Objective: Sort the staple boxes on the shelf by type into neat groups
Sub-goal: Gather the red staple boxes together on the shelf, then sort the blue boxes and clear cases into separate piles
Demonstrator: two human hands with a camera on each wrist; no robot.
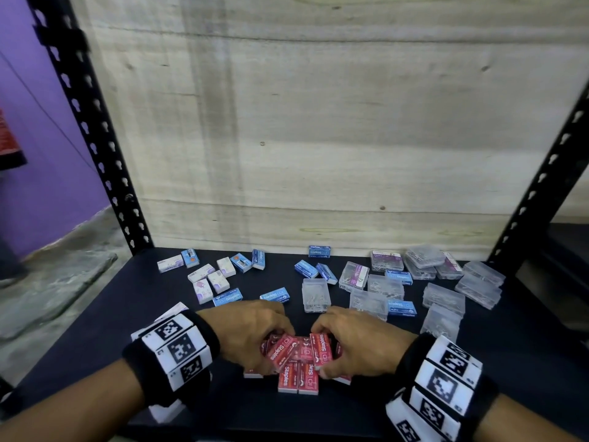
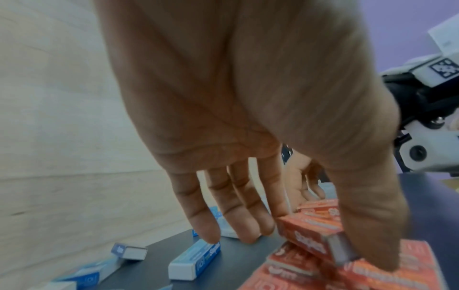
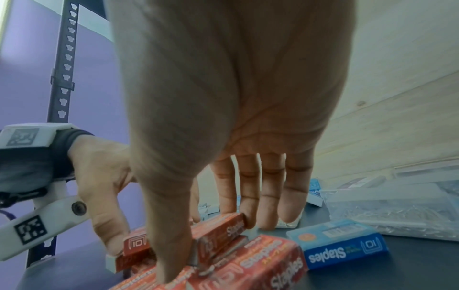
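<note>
Gathering the red staple boxes (image 1: 298, 358) at the front of the dark shelf (image 1: 510, 355), I've got both hands on the pile. My left hand (image 1: 251, 330) pinches one red box (image 2: 315, 238) end to end, thumb on the near end, fingertips (image 2: 248, 231) on the far side, the box tilted on top of others. My right hand (image 1: 357, 339) does the same from the other side: thumb and fingers curled round another tilted red box (image 3: 221, 229), which lies across the heap. Two more red boxes lie flat side by side at the pile's near edge, labels up.

Behind my hands, blue staple boxes (image 1: 226, 296) are scattered loose across the middle of the shelf, some flat, some on their sides; one blue box (image 3: 340, 245) lies just beside the red pile on my right. Pale white-and-lilac boxes (image 1: 204, 290) sit in a loose cluster at the back left. On the right, clear plastic cases (image 1: 315, 295) hold silvery paper clips, a few stacked on each other, some with purple labels; blue boxes are mixed in among them. A pale wooden board (image 1: 318, 122) backs the shelf.
</note>
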